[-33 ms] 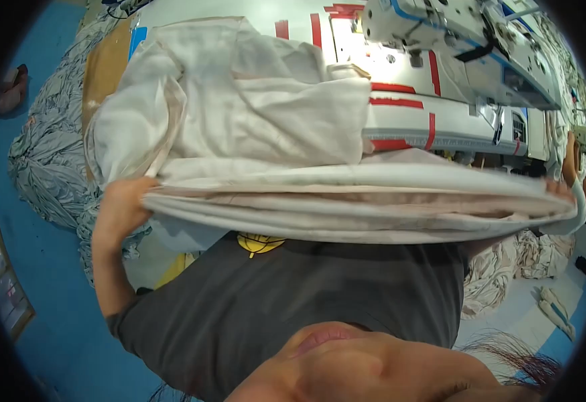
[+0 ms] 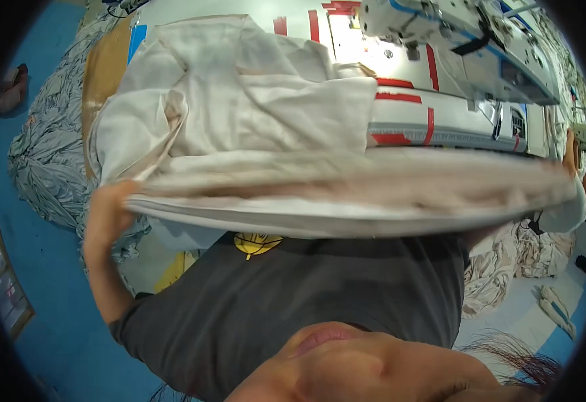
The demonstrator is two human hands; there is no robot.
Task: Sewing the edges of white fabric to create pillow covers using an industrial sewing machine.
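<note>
Pale cloth [image 2: 346,221]: stretched on near side of sewing machine [image 2: 440,27], clamped in left hand [image 2: 112,204], likely for tension. Couldn't tell grip of blurred right hand [image 2: 554,169].

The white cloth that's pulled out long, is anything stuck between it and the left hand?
Nothing that I can see: the left hand grips the left end of the cloth directly. The sewing machine is off beyond it.

a sewing workshop, shown by the sewing machine [image 2: 440,27] and the heaped grey cloth [image 2: 45,161].
</note>
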